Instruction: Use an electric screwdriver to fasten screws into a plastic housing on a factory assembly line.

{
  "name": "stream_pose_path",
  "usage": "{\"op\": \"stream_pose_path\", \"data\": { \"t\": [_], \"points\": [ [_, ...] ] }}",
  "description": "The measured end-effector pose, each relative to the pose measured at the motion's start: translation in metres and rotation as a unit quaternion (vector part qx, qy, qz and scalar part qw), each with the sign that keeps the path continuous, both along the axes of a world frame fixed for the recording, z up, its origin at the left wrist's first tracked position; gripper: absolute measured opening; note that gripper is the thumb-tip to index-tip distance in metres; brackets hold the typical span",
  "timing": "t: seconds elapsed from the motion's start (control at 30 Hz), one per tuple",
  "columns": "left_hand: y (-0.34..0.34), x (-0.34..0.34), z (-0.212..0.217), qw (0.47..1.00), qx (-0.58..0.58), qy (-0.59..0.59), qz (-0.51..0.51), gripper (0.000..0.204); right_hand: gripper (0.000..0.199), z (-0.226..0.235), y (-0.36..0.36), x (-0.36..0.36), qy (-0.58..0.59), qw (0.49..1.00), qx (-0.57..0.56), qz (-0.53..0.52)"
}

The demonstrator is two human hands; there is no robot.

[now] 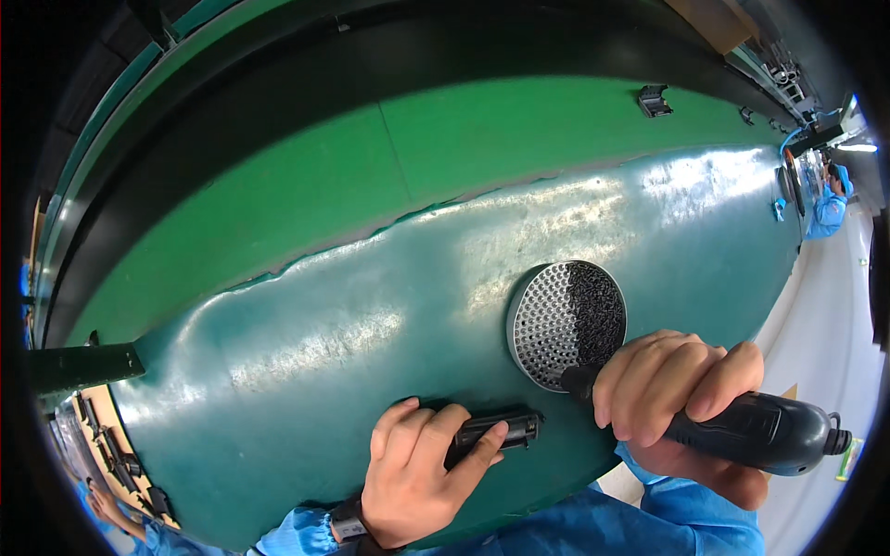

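My right hand (681, 403) is wrapped round a black electric screwdriver (765, 431). The tool's nose points left, at the near rim of a round metal dish (542, 324). Its tip is hard to make out against the dish. Small dark screws (596, 310) lie heaped over the dish's right half, while the left half shows bare rows of holes. Lower and to the left, my left hand (417, 473) grips a black plastic part (496, 433) between thumb and fingers, low over the green worktop. Its covered end is hidden by the fingers.
Beyond the green worktop (306, 408) runs a bright green conveyor belt (278, 185), with a black part (654, 102) on it. A tray of black parts (116, 454) sits at the left, beside another person's hand (109, 505). A person in blue (828, 208) is at the far right.
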State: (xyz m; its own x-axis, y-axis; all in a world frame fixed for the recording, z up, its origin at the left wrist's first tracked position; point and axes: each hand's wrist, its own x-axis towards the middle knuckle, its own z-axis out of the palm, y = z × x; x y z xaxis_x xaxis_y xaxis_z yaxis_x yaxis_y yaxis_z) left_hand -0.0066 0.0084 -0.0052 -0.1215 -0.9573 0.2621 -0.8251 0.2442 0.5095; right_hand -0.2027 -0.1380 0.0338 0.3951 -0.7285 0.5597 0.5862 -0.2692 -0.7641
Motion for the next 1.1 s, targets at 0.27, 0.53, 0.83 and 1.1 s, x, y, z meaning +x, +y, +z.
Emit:
{"op": "stream_pose_path", "data": {
  "t": [0.27, 0.53, 0.83, 1.1],
  "points": [
    [0.003, -0.001, -0.001, 0.999, 0.001, -0.009, 0.033, 0.048, 0.073, 0.0, 0.005, 0.003, 0.016, 1.0, 0.027, 0.004],
    [0.003, 0.0, 0.0, 1.0, -0.005, -0.006, 0.019, 0.044, 0.077, -0.008, 0.005, 0.007, -0.026, 0.999, 0.03, -0.012],
    [0.006, 0.001, -0.001, 1.0, -0.021, -0.011, 0.018, 0.043, 0.054, 0.01, 0.009, 0.0, -0.077, 0.995, 0.007, -0.063],
    [0.005, 0.002, -0.002, 1.0, -0.023, -0.011, 0.013, 0.045, 0.043, 0.011, 0.036, 0.001, -0.014, 0.998, -0.062, 0.002]
  ]
}}
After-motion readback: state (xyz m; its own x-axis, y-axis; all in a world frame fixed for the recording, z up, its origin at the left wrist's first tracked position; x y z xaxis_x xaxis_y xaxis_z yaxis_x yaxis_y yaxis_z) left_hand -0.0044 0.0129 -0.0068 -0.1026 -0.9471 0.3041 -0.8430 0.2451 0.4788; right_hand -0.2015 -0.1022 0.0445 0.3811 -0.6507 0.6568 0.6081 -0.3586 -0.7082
